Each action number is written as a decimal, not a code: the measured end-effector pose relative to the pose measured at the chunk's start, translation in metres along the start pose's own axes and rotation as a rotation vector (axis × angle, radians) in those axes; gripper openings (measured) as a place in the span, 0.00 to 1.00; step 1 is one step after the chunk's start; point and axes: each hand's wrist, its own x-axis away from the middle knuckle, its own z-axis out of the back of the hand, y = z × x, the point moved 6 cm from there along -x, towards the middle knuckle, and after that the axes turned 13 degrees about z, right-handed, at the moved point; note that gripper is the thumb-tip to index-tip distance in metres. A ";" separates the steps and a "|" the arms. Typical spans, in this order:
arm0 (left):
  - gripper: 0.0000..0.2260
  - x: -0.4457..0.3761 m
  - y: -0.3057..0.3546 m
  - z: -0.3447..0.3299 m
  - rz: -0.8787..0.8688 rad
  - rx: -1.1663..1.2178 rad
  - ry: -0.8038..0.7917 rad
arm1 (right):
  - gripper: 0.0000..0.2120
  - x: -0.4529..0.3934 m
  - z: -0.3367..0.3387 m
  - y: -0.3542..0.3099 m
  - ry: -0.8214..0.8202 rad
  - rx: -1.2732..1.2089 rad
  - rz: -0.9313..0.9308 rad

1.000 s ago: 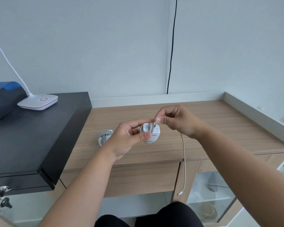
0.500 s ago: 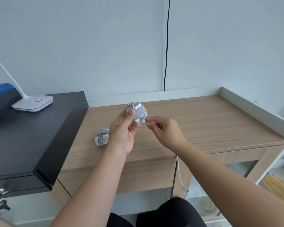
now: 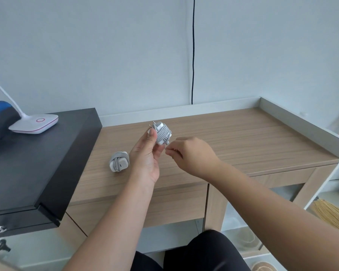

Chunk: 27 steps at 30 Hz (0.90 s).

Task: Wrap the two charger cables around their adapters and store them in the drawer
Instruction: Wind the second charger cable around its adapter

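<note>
Head view: the left hand (image 3: 147, 159) holds 1 white adapter (image 3: 163, 133) above the wooden desk (image 3: 243, 141), cable wound around it, prongs up. The right hand (image 3: 192, 153) pinches the cable end (image 3: 167, 147) just under it. The second wrapped adapter (image 3: 119, 161) lies on the desk, left of the hands

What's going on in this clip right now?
A person is tidying two chargers at a wooden desk. The left hand holds one charger up above the desk, its cable wound round the adapter, while the right hand pinches the loose cable end beside it, apparently tucking it in. The other charger lies wrapped on the desk to the left. The drawer below is shut, so nothing is stored yet.
</note>
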 end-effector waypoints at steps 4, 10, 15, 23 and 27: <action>0.05 -0.002 0.000 -0.001 -0.024 -0.075 0.001 | 0.09 -0.006 0.013 0.001 -0.002 -0.031 0.059; 0.11 0.003 0.012 -0.003 -0.122 -0.522 -0.065 | 0.08 -0.014 0.050 0.005 -0.043 0.035 0.188; 0.15 0.010 0.010 -0.003 -0.067 -0.708 -0.154 | 0.06 -0.021 0.070 0.007 -0.031 -0.044 0.247; 0.17 0.020 0.019 -0.015 -0.034 -0.820 -0.347 | 0.04 -0.023 0.049 0.031 -0.050 -0.581 0.028; 0.16 0.024 0.019 -0.017 -0.029 -0.780 -0.420 | 0.04 -0.020 0.038 0.034 -0.039 -0.903 -0.077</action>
